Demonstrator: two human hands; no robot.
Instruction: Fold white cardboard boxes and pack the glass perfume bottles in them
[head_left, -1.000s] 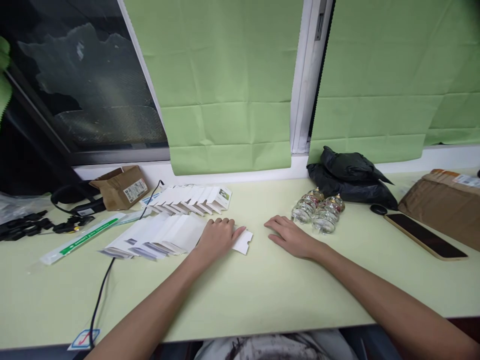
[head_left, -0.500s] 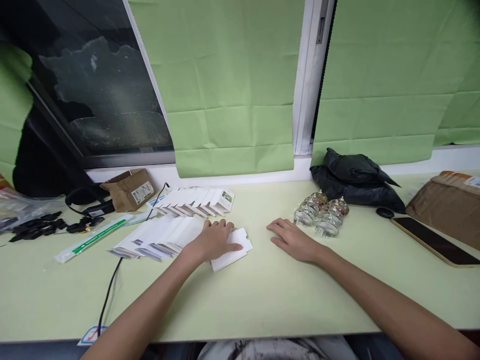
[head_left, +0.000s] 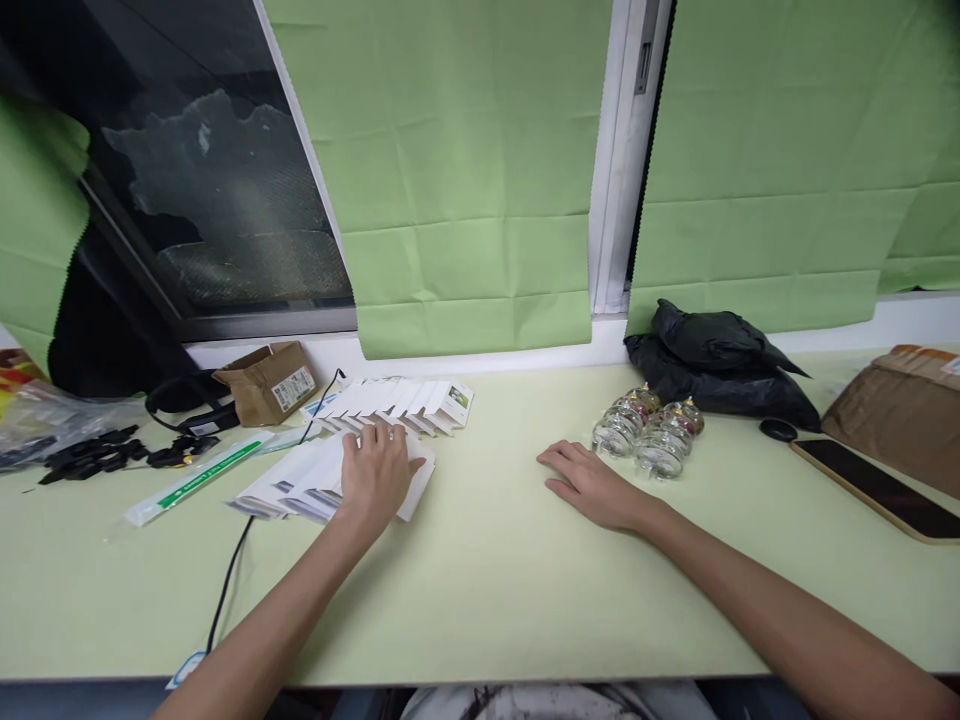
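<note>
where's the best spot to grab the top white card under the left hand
Probably its free right edge, coming from the right. The flat card lies on the fanned row of white cards with the left hand pressing its middle; only that edge juts onto bare table.

You're at a packing desk (head_left: 495,570) in a small office or workroom (green blinds (head_left: 465,170) over the window): parcels (head_left: 896,405), 2 rows of flat cartons (head_left: 405,400), cables (head_left: 225,590).

Two fanned rows of flat white cartons (head_left: 330,478) beside the cardboard box (head_left: 268,382), two hands (head_left: 375,472), a few glass jars (head_left: 649,432), one phone (head_left: 877,487), two black bags (head_left: 720,365), one brown parcel (head_left: 896,410).
</note>
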